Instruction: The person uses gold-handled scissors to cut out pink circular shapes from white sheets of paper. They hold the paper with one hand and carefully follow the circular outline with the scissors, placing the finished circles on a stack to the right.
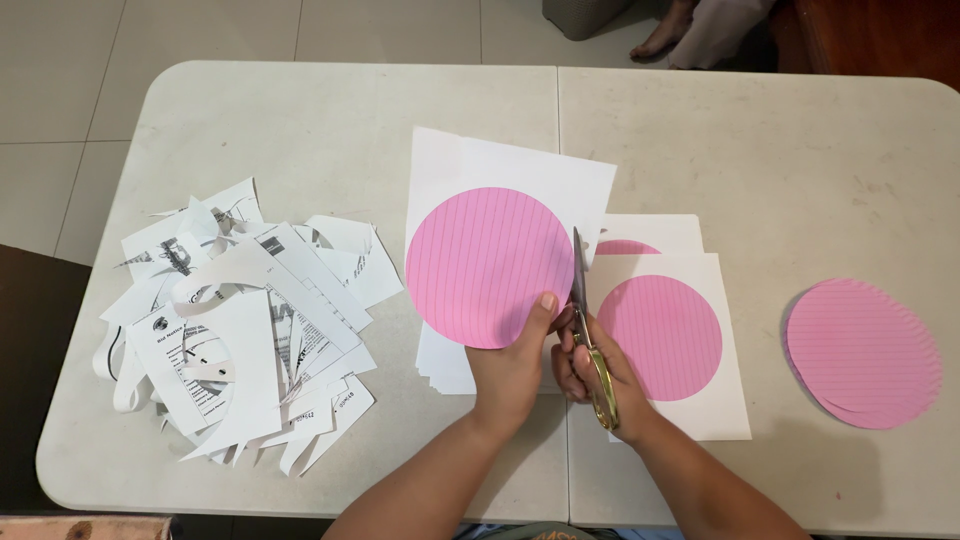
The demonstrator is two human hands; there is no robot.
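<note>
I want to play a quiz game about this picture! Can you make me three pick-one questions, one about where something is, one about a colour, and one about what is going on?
1. Where is the pile of paper scraps?
A. on the left of the table
B. on the floor
C. under the scissors

2. What colour are the circles on the sheets?
A. green
B. pink
C. blue

3. What is the right hand doing?
A. resting flat
B. holding gold-handled scissors
C. holding a pen

Answers:
1. A, the scraps lie on the table at its left side.
2. B, the circle on the sheet held by the left hand is pink.
3. B, the scissors are in its grip, blades at the circle's edge.
</note>
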